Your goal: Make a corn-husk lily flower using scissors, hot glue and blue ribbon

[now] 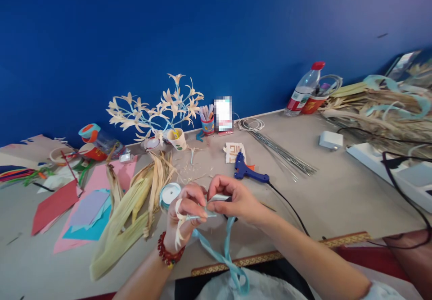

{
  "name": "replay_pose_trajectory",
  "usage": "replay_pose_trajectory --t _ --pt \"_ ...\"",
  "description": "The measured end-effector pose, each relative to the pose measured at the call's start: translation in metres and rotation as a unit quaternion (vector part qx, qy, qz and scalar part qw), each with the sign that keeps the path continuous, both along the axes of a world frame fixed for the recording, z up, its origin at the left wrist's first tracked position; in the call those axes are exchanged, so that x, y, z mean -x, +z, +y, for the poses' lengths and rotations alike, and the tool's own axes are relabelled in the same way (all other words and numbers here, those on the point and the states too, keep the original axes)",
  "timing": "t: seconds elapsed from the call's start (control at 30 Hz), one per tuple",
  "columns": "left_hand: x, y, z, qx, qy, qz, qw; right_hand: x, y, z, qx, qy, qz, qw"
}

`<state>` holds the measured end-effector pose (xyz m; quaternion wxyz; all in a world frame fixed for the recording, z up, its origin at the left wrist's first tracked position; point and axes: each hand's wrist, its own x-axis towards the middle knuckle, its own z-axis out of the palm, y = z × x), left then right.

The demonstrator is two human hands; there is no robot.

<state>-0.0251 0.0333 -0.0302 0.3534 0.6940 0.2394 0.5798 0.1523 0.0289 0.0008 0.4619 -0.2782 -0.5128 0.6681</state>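
Observation:
My left hand (189, 203) is closed in a pinch on the thin pale-blue stem of a small cream corn husk flower (179, 219), whose petals lie along the side of the hand. Fingertips almost meeting it, my right hand (238, 201) pinches a light-blue ribbon-like tape (218, 256). The tape hangs below both hands in a loop towards my lap. Just behind my left hand sits a roll of light-blue tape (170, 193). A blue glue gun (249, 171) lies beyond my right hand.
Corn husks (124, 232) and coloured paper (89, 207) lie left. Finished husk flowers (172, 104) stand in cups at the back. Metal wires (283, 149), a plastic bottle (301, 95), a white power strip (388, 171) and more husks (374, 106) are right.

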Motion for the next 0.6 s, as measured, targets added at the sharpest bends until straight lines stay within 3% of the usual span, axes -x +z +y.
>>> replay_pose_trajectory --t 0.23,0.6 --pt "-0.005 0.0 0.0 0.067 -0.089 -0.08 0.991 0.009 -0.014 -0.004 0.114 0.05 0.083 0.989" --pt "-0.008 0.006 -0.006 0.115 -0.056 -0.104 0.986 0.007 -0.01 -0.005 0.194 0.104 0.088 0.972"
